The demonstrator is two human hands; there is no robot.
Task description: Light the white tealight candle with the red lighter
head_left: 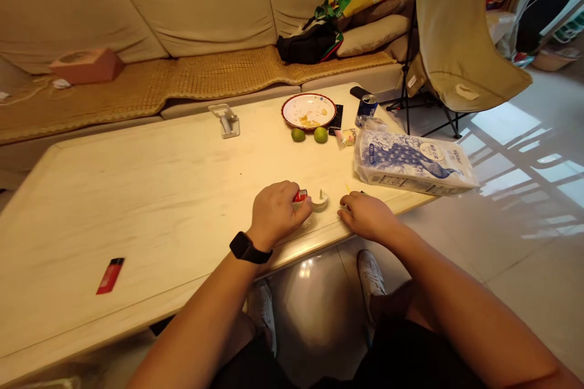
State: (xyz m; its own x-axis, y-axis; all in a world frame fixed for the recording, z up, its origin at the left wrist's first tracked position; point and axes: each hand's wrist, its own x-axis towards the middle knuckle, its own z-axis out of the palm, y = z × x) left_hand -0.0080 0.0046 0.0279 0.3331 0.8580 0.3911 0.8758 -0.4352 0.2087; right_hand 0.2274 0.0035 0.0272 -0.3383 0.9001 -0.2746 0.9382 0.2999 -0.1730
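Head view: the left hand (277,209) has its grip wrapped round a red object (300,196), whose visible end points right, toward the white pegged disc (322,202) on the bench (173,194), between both hands, nearer the left. Whether the right hand (367,216) pinches anything, I can't tell from here.

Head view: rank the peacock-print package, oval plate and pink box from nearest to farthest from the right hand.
From the right hand:
1. Peacock-print package, just beyond, to the right.
2. Oval plate, farther across the table.
3. Pink box, far left, on the sofa.
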